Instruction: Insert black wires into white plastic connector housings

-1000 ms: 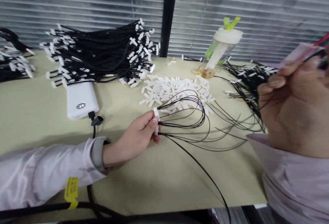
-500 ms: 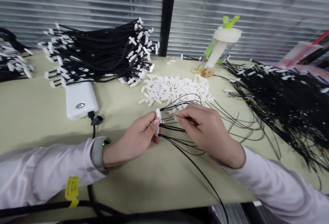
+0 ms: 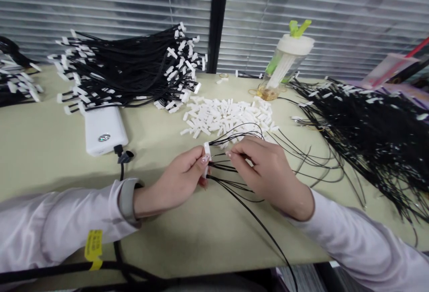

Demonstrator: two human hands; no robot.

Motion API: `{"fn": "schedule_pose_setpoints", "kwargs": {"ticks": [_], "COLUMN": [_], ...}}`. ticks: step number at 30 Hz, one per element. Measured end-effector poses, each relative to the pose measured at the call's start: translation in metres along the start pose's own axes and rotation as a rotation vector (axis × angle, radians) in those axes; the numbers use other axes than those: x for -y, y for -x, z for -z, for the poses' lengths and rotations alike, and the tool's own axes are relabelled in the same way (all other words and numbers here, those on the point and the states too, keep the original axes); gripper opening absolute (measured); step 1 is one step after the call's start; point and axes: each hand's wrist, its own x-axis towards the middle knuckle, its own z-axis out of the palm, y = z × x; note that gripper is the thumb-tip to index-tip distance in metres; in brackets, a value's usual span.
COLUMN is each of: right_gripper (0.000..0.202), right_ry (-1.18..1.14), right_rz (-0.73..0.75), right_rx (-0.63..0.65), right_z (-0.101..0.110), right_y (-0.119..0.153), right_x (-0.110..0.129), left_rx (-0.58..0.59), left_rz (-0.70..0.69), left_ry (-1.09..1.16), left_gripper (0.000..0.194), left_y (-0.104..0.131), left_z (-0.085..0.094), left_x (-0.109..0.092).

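Between the thumb and fingers of my left hand (image 3: 179, 180) is a white connector (image 3: 207, 149), held upright. Several thin black wires (image 3: 231, 184) run out of its right side, at the top, middle and bottom. My right hand (image 3: 268, 171) is just right of the connector, thumb and forefinger pinched on one thin black wire (image 3: 219, 154) whose end points at the connector. Whether that end is inside the connector is too small to tell. Behind both hands lies a pile of loose white connectors (image 3: 228, 115).
A bundle of black cables (image 3: 127, 66) with white ends lies at the back left, beside a white power bank (image 3: 104, 131). A clear bottle (image 3: 284, 66) stands behind the pile. More black wires (image 3: 378, 126) cover the right side. A black cable (image 3: 114, 265) crosses the front left.
My right hand has shifted slightly left, and the gap between its thumb and forefinger looks wider behind the pinch. My left hand and the white connector have hardly moved.
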Motion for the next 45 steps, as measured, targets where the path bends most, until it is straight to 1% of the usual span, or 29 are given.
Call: {"fn": "schedule_pose_setpoints", "kwargs": {"ticks": [3, 5, 8, 11, 14, 18, 21, 24, 26, 27, 29, 31, 32, 33, 34, 35, 36, 38, 39, 40, 41, 42, 43, 45], "right_gripper": [0.012, 0.013, 0.013, 0.016, 0.020, 0.022, 0.019, 0.018, 0.016, 0.013, 0.008, 0.012, 0.016, 0.022, 0.027, 0.031, 0.031, 0.030, 0.029, 0.028, 0.028, 0.028, 0.028, 0.027], "right_ry": [-0.011, 0.023, 0.183, 0.375, 0.499, 0.543, 0.527, 0.494, 0.452, 0.412, 0.307, 0.222, 0.205, 0.199, 0.185, 0.155, 0.106, -0.026, -0.098, -0.160, -0.208, -0.236, -0.241, -0.197], "right_rz": [0.065, 0.118, 0.214, 0.379, 0.531, 0.629, 0.658, 0.626, 0.557, 0.499, 0.332, 0.093, -0.032, -0.145, -0.230, -0.278, -0.291, -0.247, -0.217, -0.191, -0.169, -0.156, -0.145, -0.126], "right_rx": [0.010, 0.029, 0.036, 0.017, -0.003, -0.032, -0.029, -0.008, -0.009, -0.023, -0.083, -0.146, -0.140, -0.081, 0.036, 0.200, 0.393, 0.756, 0.890, 0.975, 1.013, 0.997, 0.938, 0.750], "right_z": [0.000, 0.000, 0.000, 0.004, 0.009, 0.013, 0.012, 0.008, 0.006, 0.006, 0.011, 0.022, 0.029, 0.037, 0.044, 0.051, 0.056, 0.063, 0.063, 0.062, 0.060, 0.056, 0.051, 0.040], "right_y": [0.001, 0.002, 0.003, 0.001, -0.002, -0.004, -0.003, -0.002, -0.003, -0.004, -0.007, -0.010, -0.011, -0.012, -0.012, -0.011, -0.010, -0.008, -0.006, -0.005, -0.004, -0.004, -0.004, -0.005], "right_x": [-0.002, -0.005, -0.011, -0.014, -0.013, -0.011, -0.010, -0.010, -0.011, -0.012, -0.017, -0.026, -0.032, -0.038, -0.044, -0.050, -0.054, -0.056, -0.054, -0.049, -0.043, -0.037, -0.030, -0.019], "left_rx": [-0.001, -0.001, 0.008, 0.032, 0.062, 0.087, 0.096, 0.096, 0.079, 0.064, 0.014, -0.056, -0.092, -0.125, -0.152, -0.173, -0.188, -0.202, -0.201, -0.197, -0.192, -0.187, -0.182, -0.172], "left_rz": [0.003, 0.005, 0.009, 0.026, 0.044, 0.054, 0.045, 0.044, 0.048, 0.052, 0.062, 0.074, 0.074, 0.069, 0.063, 0.057, 0.050, 0.040, 0.038, 0.034, 0.028, 0.021, 0.015, 0.000], "left_ry": [0.000, -0.008, -0.009, 0.034, 0.076, 0.080, 0.060, 0.038, 0.049, 0.064, 0.107, 0.146, 0.167, 0.194, 0.225, 0.256, 0.285, 0.321, 0.323, 0.322, 0.317, 0.307, 0.291, 0.233], "left_gripper": [0.025, 0.026, 0.028, 0.027, 0.027, 0.028, 0.028, 0.029, 0.029, 0.028, 0.027, 0.025, 0.025, 0.024, 0.023, 0.023, 0.021, 0.019, 0.018, 0.017, 0.017, 0.017, 0.017, 0.019], "left_y": [0.000, 0.000, -0.001, -0.001, 0.000, 0.001, 0.001, 0.001, 0.000, 0.000, 0.000, -0.002, -0.002, -0.003, -0.004, -0.005, -0.005, -0.007, -0.007, -0.007, -0.007, -0.006, -0.006, -0.005], "left_z": [0.000, 0.001, 0.002, 0.002, 0.001, 0.002, 0.002, 0.002, 0.002, 0.002, 0.001, 0.002, 0.002, 0.003, 0.003, 0.003, 0.004, 0.004, 0.004, 0.004, 0.003, 0.003, 0.002, 0.002], "left_x": [-0.001, -0.001, -0.001, -0.001, -0.002, -0.003, -0.003, -0.002, -0.001, -0.001, 0.000, 0.001, 0.001, 0.002, 0.002, 0.003, 0.004, 0.006, 0.007, 0.007, 0.008, 0.008, 0.007, 0.005]}}
